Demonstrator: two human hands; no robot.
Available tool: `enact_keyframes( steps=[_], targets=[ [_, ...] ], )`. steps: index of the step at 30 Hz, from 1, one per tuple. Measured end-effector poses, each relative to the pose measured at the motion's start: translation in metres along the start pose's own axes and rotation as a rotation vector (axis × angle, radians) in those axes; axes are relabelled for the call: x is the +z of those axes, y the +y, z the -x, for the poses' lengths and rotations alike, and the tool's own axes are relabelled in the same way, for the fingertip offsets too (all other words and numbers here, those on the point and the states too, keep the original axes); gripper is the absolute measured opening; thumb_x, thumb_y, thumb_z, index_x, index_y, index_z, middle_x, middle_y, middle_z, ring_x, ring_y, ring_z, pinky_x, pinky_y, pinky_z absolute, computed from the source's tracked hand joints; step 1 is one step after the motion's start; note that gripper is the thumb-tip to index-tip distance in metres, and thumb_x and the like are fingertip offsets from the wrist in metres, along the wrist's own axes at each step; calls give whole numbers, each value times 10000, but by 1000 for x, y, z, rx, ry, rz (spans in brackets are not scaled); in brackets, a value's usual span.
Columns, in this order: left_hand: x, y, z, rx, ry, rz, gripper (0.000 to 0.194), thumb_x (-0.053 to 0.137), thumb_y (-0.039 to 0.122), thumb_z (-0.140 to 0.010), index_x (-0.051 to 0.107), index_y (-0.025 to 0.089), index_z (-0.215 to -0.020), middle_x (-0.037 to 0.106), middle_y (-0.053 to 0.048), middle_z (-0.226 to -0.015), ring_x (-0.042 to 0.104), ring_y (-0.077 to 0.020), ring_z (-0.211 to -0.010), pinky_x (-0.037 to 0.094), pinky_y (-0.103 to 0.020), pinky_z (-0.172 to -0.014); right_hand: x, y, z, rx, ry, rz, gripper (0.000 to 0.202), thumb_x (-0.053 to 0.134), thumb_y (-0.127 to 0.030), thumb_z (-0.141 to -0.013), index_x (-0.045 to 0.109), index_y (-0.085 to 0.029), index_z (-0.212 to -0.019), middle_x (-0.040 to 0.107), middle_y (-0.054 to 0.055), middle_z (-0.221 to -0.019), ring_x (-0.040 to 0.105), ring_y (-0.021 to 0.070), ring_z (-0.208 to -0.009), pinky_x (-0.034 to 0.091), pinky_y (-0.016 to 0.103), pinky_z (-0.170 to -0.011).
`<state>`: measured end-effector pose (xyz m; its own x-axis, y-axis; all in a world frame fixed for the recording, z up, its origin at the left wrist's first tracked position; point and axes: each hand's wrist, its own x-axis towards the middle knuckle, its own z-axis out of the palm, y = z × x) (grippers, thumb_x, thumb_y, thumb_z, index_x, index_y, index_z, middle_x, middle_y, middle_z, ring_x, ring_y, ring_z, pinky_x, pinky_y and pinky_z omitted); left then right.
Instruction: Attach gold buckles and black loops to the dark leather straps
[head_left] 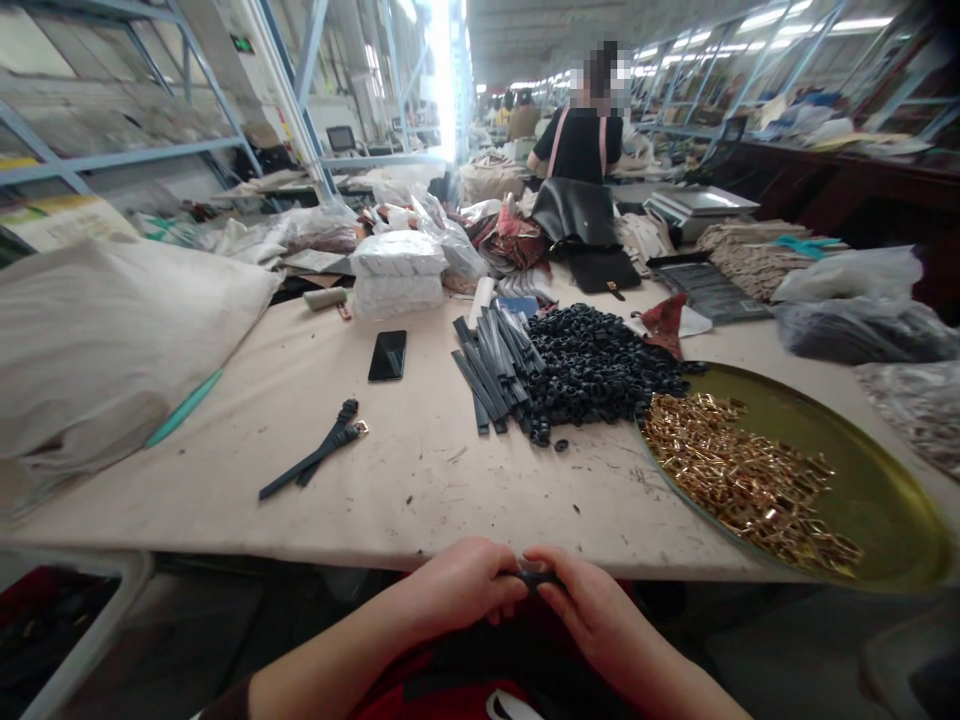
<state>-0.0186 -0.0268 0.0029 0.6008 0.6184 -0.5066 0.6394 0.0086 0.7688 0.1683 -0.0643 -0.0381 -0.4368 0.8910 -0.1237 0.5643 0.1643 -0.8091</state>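
Note:
Just past the table's front edge, my left hand [474,582] and my right hand [574,597] are close together, both closed on a small dark strap [536,578] that shows between their fingertips. Most of the strap is hidden by the fingers. Beyond the hands lies a bundle of flat dark strips [495,365], touching a heap of small black loops [592,360]. To the right, a round golden tray [870,470] holds a pile of gold buckles [742,475]. Two dark straps [319,455], one with a gold buckle, lie crossed at the left.
A black phone [388,356] lies left of the strips. A large pale cloth bundle [112,350] covers the left side. Plastic-wrapped packs [399,272] and a black bag [576,215] stand farther back. A person [581,145] is beyond the table. A white bin [127,590] is at lower left.

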Motion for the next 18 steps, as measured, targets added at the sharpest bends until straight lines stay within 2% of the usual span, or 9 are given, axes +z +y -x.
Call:
enact_keyframes(
  steps=[6, 10, 12, 14, 16, 18],
  targets=[
    [8, 4, -2, 80, 66, -113, 245, 369, 248, -784, 605, 184, -783, 618, 10, -629, 561, -105, -562, 367, -169, -511, 4, -1, -2, -86, 13, -71, 267, 373, -202, -851, 455, -216, -1105, 617, 70, -1021, 570, 181, -934, 438, 304, -803],
    [3, -2, -6, 71, 152, -234, 265, 367, 280, -814, 602, 187, -734, 635, -6, -654, 571, -129, -604, 381, -196, -552, 17, -4, -18, -72, 70, -81, 339, 358, -178, -846, 381, -206, -1183, 634, 48, -894, 593, 164, -800, 453, 284, -714],
    [-11, -12, -4, 52, 257, -333, 267, 381, 312, -821, 609, 195, -742, 645, -18, -712, 575, -150, -661, 391, -217, -590, 14, -7, -33, -68, 78, -32, 395, 385, -204, -837, 343, -190, -1229, 639, 39, -828, 595, 172, -742, 453, 288, -667],
    [-34, -32, 2, 18, 424, -428, 269, 374, 326, -832, 614, 205, -813, 647, -31, -797, 577, -170, -735, 403, -244, -651, 1, -5, -48, -67, 141, 40, 407, 402, -258, -837, 357, -180, -1233, 640, 53, -850, 595, 186, -754, 449, 300, -668],
    [-62, -59, 12, -36, 674, -521, 290, 340, 320, -852, 600, 199, -897, 633, -50, -873, 566, -190, -822, 404, -283, -742, -18, 6, -60, -39, 283, 116, 334, 380, -297, -846, 450, -176, -1149, 627, 72, -884, 593, 192, -767, 447, 309, -682],
    [-89, -87, 22, -116, 855, -643, 308, 333, 323, -856, 599, 167, -868, 615, -77, -857, 559, -213, -827, 404, -321, -772, -37, 23, -70, 14, 448, 197, 264, 369, -285, -841, 529, -174, -1019, 609, 82, -895, 587, 200, -776, 446, 321, -693]
  ],
)
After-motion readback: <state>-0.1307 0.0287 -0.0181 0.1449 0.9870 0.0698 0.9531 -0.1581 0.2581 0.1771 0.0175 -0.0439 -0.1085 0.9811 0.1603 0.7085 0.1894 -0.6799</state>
